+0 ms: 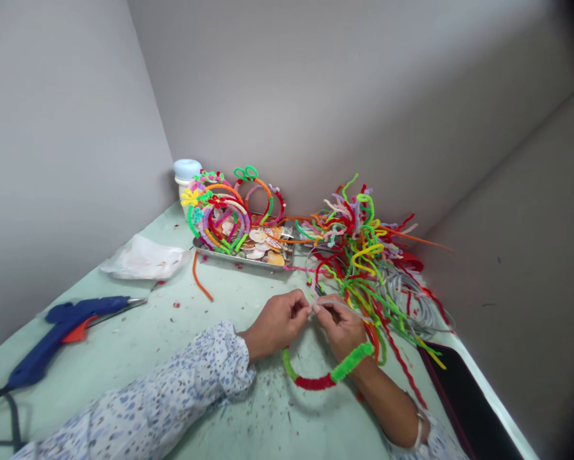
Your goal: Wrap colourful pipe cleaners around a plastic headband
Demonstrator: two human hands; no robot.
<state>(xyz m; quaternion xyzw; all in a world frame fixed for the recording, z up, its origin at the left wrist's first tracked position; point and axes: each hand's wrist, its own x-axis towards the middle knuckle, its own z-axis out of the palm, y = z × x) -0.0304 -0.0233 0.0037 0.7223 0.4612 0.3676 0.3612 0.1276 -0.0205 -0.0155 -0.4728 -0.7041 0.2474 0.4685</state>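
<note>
Over the middle of the table, my left hand [281, 319] and my right hand [343, 329] pinch close together, fingertips almost touching. Between them is a thin pale pink pipe cleaner [314, 287] that sticks up from the fingers; a greyish length [351, 309] runs across my right hand. A curved headband [316, 383], wrapped in green and red pipe cleaner, hangs below both hands, its thick green end in front of my right wrist. Its other end is hidden behind my left hand. Which fingers hold the headband I cannot make out.
Behind stands a metal tray [241, 259] of small flat pieces, with finished headbands [245, 220] on it. A heap of coloured pipe cleaners [364, 249] lies right, beside coiled grey wire [406, 297]. Left are a blue glue gun [52, 345], a plastic bag [146, 259] and a lidded container [187, 170].
</note>
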